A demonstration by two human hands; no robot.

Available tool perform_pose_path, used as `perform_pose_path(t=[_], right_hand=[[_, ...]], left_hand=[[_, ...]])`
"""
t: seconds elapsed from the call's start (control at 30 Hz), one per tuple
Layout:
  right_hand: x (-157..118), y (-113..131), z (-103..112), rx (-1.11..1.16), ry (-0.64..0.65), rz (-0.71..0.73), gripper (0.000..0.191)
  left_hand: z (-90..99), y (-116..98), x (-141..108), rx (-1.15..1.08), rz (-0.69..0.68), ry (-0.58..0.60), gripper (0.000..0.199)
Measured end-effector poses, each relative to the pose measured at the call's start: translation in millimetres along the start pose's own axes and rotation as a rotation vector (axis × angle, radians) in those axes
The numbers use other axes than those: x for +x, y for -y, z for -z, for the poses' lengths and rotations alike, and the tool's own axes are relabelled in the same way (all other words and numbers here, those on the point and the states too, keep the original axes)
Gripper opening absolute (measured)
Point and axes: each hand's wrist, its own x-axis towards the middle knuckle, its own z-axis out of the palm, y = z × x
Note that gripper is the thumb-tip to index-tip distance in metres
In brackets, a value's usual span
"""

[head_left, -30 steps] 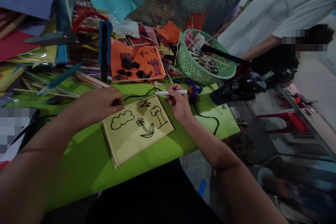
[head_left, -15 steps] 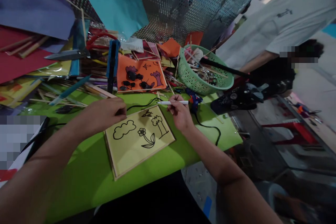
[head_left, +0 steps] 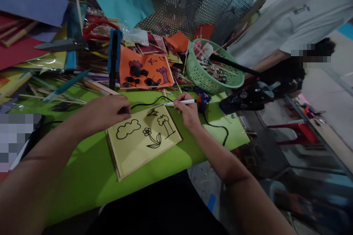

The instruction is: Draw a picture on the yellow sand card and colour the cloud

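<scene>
A yellow sheet (head_left: 132, 158) edged with thin wooden sticks lies on the green table, bearing black line drawings of a cloud, a flower, a tree and a bird. My left hand (head_left: 114, 108) is at its upper left edge, fingers curled down; whether they grip the frame is hidden. Between the fingers of my right hand (head_left: 189, 112) is a white marker (head_left: 187, 101) with a dark end. Its tip points left, close to the sheet's upper right corner.
Behind the sheet lies an orange drawing (head_left: 146, 69) with black pieces. A green basket (head_left: 202, 82) of supplies, a glue gun (head_left: 203, 99) with a black cable, and scissors (head_left: 63, 44) surround the work. Another person in a white shirt (head_left: 264, 29) stands at right.
The marker's tip has dropped toward the sheet's upper right corner and the marker is tilted more. My left hand stays by the upper left edge. The whole view has shifted slightly.
</scene>
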Motion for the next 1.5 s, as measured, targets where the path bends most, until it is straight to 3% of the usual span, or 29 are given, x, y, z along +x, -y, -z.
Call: perform_pose_path(t=[0.23, 0.8, 1.5], right_hand=[[-2.5, 1.1, -2.2, -0.086, 0.053, 0.022, 0.014], [-3.6, 0.8, -1.5, -0.187, 0.045, 0.03, 0.015], [-4.4, 2.8, -1.7, -0.198, 0.063, 0.05, 0.015]], left_hand=[[1.5, -3.0, -0.8, -0.044, 0.011, 0.008, 0.016], [4.1, -6.4, -0.3, -0.033, 0.023, 0.031, 0.018], [7.1, -12.2, -0.8, -0.031, 0.032, 0.047, 0.018]])
